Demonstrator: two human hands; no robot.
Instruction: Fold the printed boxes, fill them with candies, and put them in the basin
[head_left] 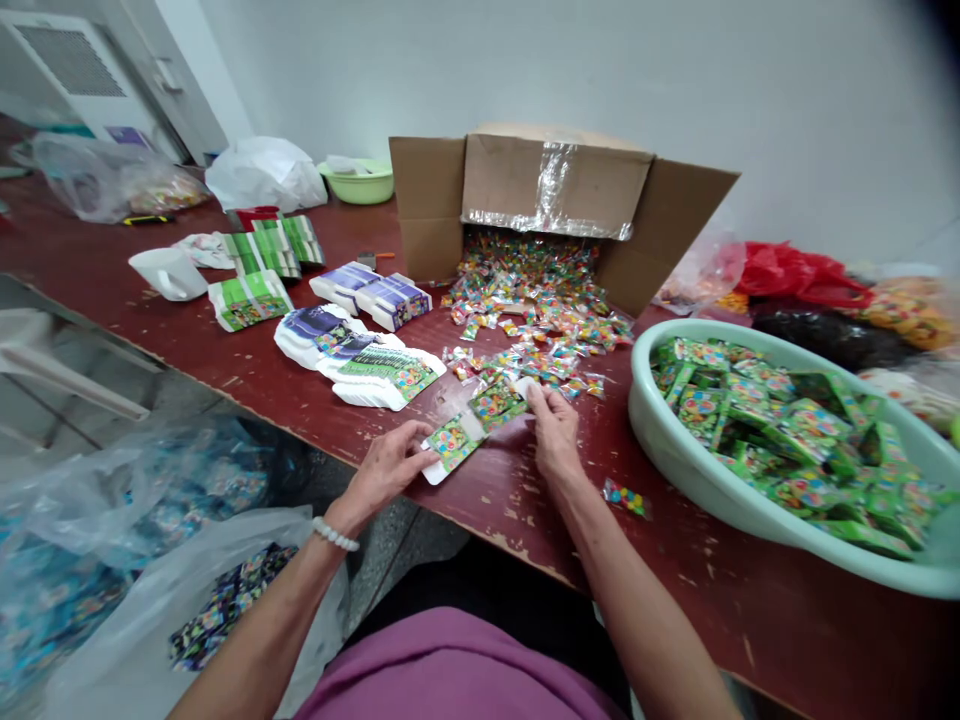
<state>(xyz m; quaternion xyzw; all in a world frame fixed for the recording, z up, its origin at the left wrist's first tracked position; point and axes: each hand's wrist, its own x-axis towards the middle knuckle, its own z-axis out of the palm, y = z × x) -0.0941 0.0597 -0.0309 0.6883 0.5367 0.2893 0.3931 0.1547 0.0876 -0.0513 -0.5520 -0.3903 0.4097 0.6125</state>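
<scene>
Before the open brown cardboard box [506, 180], a thin green printed card piece [453, 440] is pinched at opposite ends by the left hand [386, 466] and right hand [556, 432]; creasing could be caused by uneven pressure.

Candy packets [540, 320] lie between box stacks [390, 375] and basin [750, 520].
</scene>
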